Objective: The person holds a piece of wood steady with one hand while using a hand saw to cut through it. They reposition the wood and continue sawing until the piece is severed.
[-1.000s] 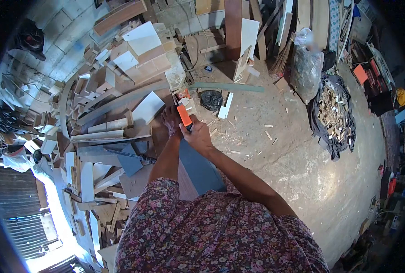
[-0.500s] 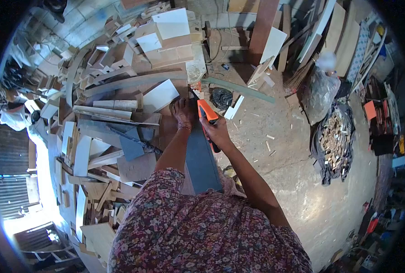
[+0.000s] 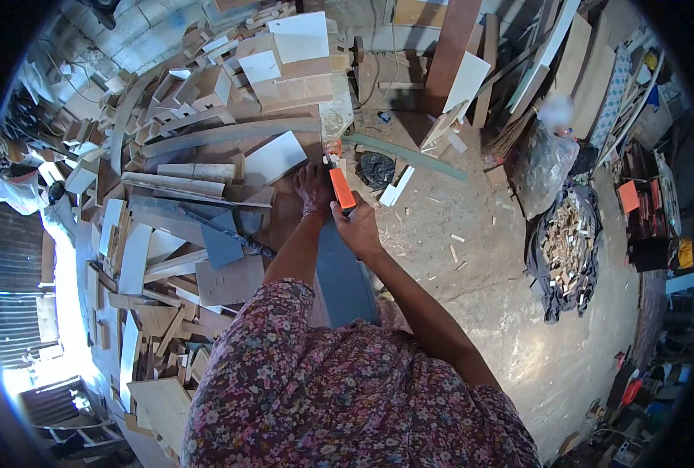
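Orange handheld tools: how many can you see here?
1: the orange tool, in the right grip, beside the left grip. More may be hidden in the clutter.

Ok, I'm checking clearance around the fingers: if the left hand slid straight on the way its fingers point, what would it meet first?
The left hand would probably meet the corner of the white board just ahead of it, though depth is unclear, so it might slip past.

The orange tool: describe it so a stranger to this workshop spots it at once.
Start from the floral shirt at the picture's bottom and follow the blue-grey board upward. Near its upper end, the right hand grips the orange tool. Its bright colour sets it apart from that board and the white board leftward.
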Available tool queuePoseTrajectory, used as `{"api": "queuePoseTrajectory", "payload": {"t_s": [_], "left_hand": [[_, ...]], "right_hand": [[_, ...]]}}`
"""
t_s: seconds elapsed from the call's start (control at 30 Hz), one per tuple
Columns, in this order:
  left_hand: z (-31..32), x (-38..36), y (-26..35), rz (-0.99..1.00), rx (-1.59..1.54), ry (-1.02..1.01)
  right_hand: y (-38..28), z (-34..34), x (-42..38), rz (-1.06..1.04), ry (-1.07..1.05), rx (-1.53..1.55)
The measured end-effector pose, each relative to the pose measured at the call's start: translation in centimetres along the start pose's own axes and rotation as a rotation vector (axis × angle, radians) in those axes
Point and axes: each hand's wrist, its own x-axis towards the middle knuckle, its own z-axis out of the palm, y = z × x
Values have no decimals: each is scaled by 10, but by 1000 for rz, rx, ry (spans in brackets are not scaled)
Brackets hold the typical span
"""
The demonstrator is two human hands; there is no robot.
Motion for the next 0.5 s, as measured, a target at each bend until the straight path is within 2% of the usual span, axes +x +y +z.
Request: {"api": "queuePoseTrajectory", "payload": {"t_s": [0.03,0.13,0.43,0.5], "left_hand": [[-2,-1,2,38,-18,54],[-6,0,8,-7,27,44],[-2,3,1,20,124,-19],[5,5,-6,51,86,11]], "right_hand": [[3,1,0,4,10,4],[8,-1,1,12,33,-5],[14,3,1,-22,66,-48],[20,7,3,-113,107,-131]]}}
